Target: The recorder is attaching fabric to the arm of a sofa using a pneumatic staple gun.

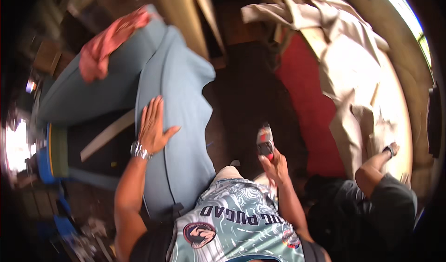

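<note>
My left hand point(154, 128) lies flat on the blue-grey fabric point(183, 95) that covers the padded edge of a sofa. Its fingers are stretched out and the thumb points to the right. On the other side of my body, my right hand point(277, 168) grips a grey, black and red hand tool point(265, 141). The tool is shaped somewhat like a staple gun, but blur hides its details. It is held above the dark floor, apart from the fabric. The loose right edge of the fabric hangs in folds beside my leg.
A crumpled coral cloth point(109, 46) lies over the sofa's far end. A light strip point(108, 136) crosses the sofa's dark opening. At right, beige fabric point(353, 67) and a red panel point(309, 104) cover another piece, where another person's arm point(374, 171) reaches in.
</note>
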`<action>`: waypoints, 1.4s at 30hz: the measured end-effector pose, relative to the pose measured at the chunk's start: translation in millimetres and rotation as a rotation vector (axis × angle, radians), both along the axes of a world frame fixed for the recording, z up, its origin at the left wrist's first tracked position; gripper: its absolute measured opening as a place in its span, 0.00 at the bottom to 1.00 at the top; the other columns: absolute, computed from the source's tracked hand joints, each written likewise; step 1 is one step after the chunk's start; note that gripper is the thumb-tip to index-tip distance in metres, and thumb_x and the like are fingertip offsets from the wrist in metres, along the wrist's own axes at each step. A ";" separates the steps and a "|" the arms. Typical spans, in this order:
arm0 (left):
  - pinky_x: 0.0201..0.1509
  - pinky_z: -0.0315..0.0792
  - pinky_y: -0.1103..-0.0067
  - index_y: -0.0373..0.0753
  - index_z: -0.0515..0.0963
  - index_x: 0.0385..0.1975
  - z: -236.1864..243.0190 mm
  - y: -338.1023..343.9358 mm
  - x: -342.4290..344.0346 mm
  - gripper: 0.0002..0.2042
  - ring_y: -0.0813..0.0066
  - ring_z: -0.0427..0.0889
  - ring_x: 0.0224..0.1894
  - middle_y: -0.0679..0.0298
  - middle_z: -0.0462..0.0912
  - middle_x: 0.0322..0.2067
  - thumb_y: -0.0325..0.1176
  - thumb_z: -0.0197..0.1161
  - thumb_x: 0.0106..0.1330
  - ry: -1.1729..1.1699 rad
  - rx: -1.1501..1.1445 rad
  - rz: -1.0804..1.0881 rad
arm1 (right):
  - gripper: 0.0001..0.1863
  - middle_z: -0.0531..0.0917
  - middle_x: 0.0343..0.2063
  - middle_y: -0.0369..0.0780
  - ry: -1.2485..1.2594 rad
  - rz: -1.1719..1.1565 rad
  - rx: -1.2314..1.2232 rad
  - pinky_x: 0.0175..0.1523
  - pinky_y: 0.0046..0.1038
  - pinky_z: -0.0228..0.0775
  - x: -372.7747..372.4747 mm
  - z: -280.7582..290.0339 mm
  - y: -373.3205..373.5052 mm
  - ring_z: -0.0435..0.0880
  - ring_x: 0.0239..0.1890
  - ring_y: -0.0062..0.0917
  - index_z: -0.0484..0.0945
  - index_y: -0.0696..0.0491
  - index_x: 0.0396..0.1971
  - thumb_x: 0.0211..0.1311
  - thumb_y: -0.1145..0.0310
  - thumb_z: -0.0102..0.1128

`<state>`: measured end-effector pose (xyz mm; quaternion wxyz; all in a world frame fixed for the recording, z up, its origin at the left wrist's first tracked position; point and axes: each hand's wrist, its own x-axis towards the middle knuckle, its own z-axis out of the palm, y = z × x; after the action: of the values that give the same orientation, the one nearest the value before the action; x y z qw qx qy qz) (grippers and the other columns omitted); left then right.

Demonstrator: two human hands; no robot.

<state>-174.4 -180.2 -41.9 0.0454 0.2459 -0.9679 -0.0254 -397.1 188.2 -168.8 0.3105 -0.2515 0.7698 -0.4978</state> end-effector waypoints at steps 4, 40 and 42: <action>0.78 0.39 0.56 0.28 0.49 0.73 -1.5 8.3 -5.0 0.44 0.47 0.47 0.78 0.46 0.51 0.75 0.54 0.58 0.68 -0.006 0.018 0.023 | 0.18 0.79 0.32 0.32 -0.107 -0.057 -0.258 0.40 0.21 0.71 -53.0 18.5 -48.4 0.75 0.32 0.13 0.74 0.57 0.52 0.65 0.69 0.66; 0.59 0.71 0.65 0.36 0.78 0.58 -44.5 -79.0 29.9 0.40 0.50 0.81 0.56 0.47 0.84 0.50 0.70 0.39 0.71 0.227 0.127 1.616 | 0.39 0.84 0.39 0.55 0.751 -0.447 1.155 0.51 0.45 0.75 -702.8 -107.2 -149.4 0.83 0.46 0.48 0.79 0.63 0.44 0.66 0.35 0.48; 0.54 0.73 0.61 0.35 0.83 0.51 -43.1 -78.0 25.2 0.42 0.43 0.83 0.49 0.45 0.86 0.44 0.71 0.37 0.70 -0.118 0.092 1.826 | 0.33 0.86 0.39 0.49 0.972 -0.042 1.431 0.40 0.36 0.80 -722.0 -107.9 -157.1 0.87 0.43 0.37 0.80 0.59 0.46 0.72 0.40 0.45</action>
<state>-149.2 -258.2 -85.0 -0.0116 0.9181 -0.3961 -0.0056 -1119.1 31.2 -276.7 0.0212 -0.1664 0.9499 0.2637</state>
